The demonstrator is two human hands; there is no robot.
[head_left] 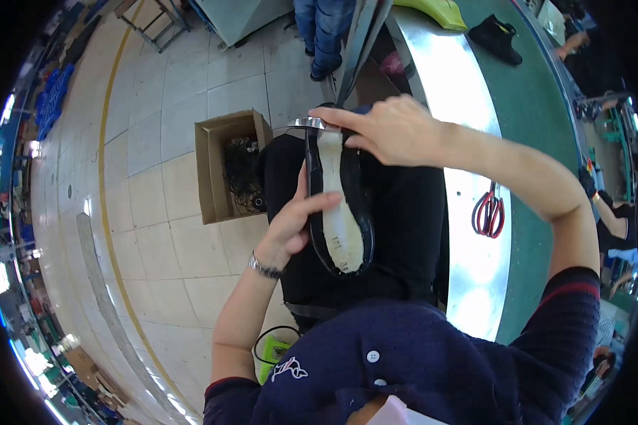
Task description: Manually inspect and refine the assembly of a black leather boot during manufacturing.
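A black shoe upper (365, 219) lies sole side up across my lap, with a long cream insole (342, 227) showing between its folded edges. My left hand (290, 218) grips it from the left side, the thumb pressed on the insole and the other fingers partly hidden beneath. At the far end, my right hand (397, 131) is closed round a tool with a shiny metal head (307, 123). The metal head rests at the shoe's far end. The tool's handle is mostly covered by my fingers, so its exact kind is unclear.
An open cardboard box (213, 173) with black scraps stands on the floor at left. Right of my lap runs a metal ledge (468, 276) holding red-handled scissors (489, 214), beside a green belt (528, 106) carrying a black shoe piece (495, 39). A person's legs (325, 32) stand ahead.
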